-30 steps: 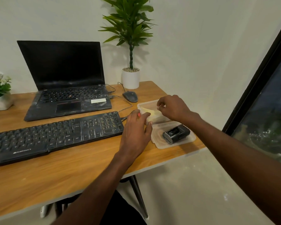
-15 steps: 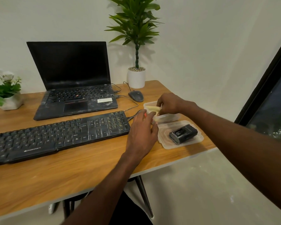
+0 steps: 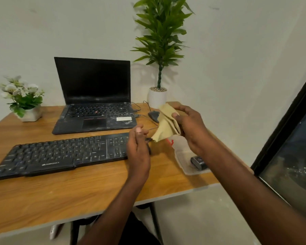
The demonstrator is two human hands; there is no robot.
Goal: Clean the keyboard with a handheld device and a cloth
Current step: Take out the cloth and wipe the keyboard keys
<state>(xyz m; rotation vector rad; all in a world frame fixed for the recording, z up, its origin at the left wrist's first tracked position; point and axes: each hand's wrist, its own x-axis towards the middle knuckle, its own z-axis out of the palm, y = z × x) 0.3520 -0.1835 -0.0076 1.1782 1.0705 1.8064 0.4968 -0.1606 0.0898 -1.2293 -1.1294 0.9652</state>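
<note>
A long black keyboard point(image 3: 60, 153) lies across the wooden desk point(image 3: 78, 191). My right hand point(image 3: 189, 126) holds a folded tan cloth point(image 3: 166, 124) in the air above the desk's right side, thumb and fingers pinching it. My left hand point(image 3: 138, 149) hovers over the keyboard's right end with fingers loosely extended and holds nothing. A small black handheld device point(image 3: 198, 162) lies on a clear plastic lid point(image 3: 185, 165) near the desk's right edge, partly hidden by my right forearm.
An open black laptop point(image 3: 94, 103) stands behind the keyboard. A mouse point(image 3: 153, 115) and a tall potted plant point(image 3: 157, 96) are at the back right, a small flower pot point(image 3: 26, 110) at the back left. A clear container point(image 3: 179, 143) sits under my right hand.
My right hand has lifted the tan cloth out of the clear container and raised it. My left hand left the container and rose above the keyboard's right end.
</note>
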